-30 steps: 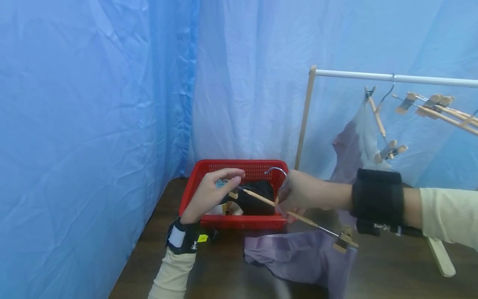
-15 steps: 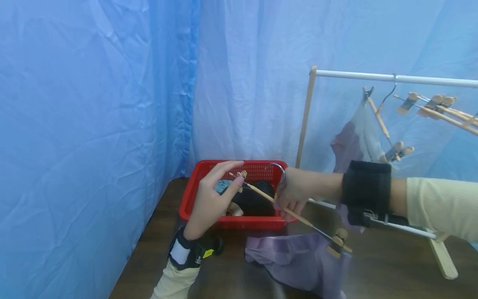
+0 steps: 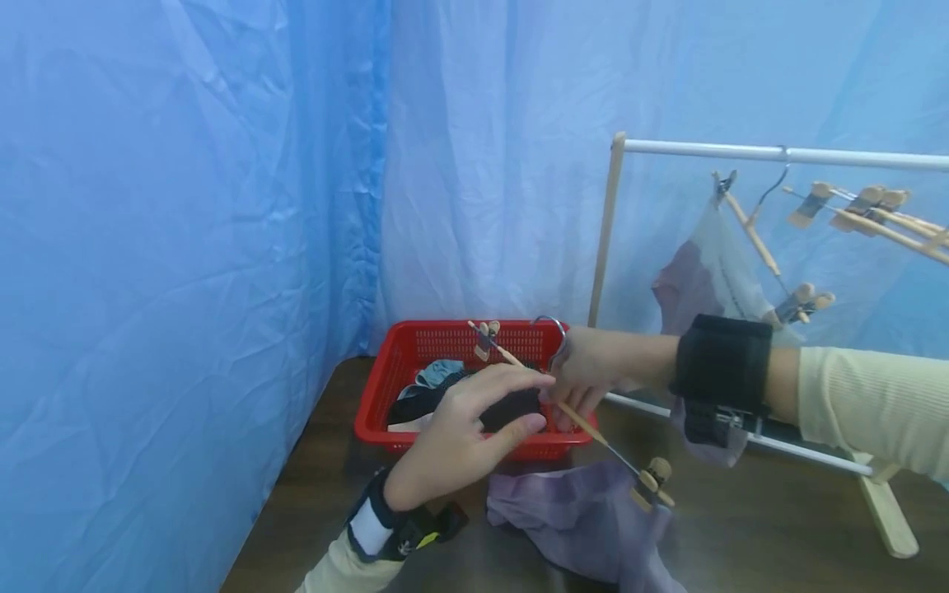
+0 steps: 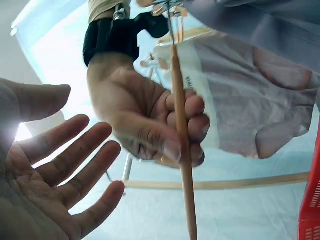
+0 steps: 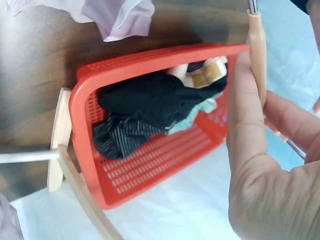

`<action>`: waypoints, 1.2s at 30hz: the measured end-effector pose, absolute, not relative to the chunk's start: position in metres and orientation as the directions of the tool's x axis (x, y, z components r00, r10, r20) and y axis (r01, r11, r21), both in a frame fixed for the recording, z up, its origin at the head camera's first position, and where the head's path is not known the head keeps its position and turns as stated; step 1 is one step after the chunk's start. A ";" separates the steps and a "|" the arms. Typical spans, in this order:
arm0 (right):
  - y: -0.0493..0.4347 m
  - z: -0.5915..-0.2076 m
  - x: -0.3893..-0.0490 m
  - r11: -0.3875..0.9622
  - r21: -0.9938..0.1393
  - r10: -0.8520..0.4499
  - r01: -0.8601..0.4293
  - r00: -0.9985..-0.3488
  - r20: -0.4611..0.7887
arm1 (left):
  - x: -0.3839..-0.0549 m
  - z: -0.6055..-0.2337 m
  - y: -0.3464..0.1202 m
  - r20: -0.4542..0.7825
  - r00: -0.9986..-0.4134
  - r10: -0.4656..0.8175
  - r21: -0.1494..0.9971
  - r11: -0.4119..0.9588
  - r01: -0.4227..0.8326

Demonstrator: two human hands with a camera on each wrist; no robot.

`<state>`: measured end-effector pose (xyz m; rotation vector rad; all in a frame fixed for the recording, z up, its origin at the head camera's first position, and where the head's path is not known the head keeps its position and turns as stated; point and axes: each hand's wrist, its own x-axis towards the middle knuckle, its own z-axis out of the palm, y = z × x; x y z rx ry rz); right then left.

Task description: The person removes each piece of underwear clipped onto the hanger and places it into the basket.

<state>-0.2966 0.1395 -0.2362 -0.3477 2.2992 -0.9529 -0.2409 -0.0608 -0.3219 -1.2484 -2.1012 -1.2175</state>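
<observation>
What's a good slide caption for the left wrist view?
Right hand grips a wooden hanger beside the empty left hand, with a red basket at the frame's right edge.

A makeshift, curtained-off workspace is suggested: a dark wood-grained surface [image 3: 311, 469] is closed in at the left and back by hung blue fabric [image 3: 185, 247], and a clothes rack [image 3: 608, 226] and a red basket [image 5: 140, 65] of garments [image 5: 145, 102] are set upon it. Whether a home or a workplace lies beyond the fabric cannot be told.

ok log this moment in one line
right hand: grips hanger; left hand: empty, near hanger; purple garment: on table
</observation>
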 end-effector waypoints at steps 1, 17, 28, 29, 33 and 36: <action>0.140 -0.237 -0.297 0.700 -0.714 -0.454 -0.003 -0.774 -0.442 | -0.241 -0.322 -0.058 0.693 -0.501 0.518 0.468 0.206 0.860; 0.147 -0.251 -0.303 0.645 -0.762 -0.455 -0.053 -0.828 -0.328 | -0.237 -0.310 -0.015 0.535 -0.155 0.830 0.159 0.081 0.984; 0.146 -0.257 -0.305 0.632 -0.775 -0.415 0.023 -0.834 -0.363 | -0.234 -0.305 0.000 0.257 -0.168 0.952 0.173 0.126 0.977; 0.146 -0.258 -0.305 0.631 -0.776 -0.414 0.026 -0.834 -0.365 | -0.234 -0.304 0.000 0.232 -0.173 0.957 0.171 0.134 0.976; 0.147 -0.259 -0.306 0.631 -0.774 -0.397 0.039 -0.842 -0.366 | -0.232 -0.299 0.000 0.137 -0.185 0.973 0.102 0.171 0.980; 0.149 -0.261 -0.307 0.632 -0.774 -0.391 0.040 -0.846 -0.362 | -0.231 -0.295 -0.001 0.108 -0.175 0.979 0.053 0.170 0.984</action>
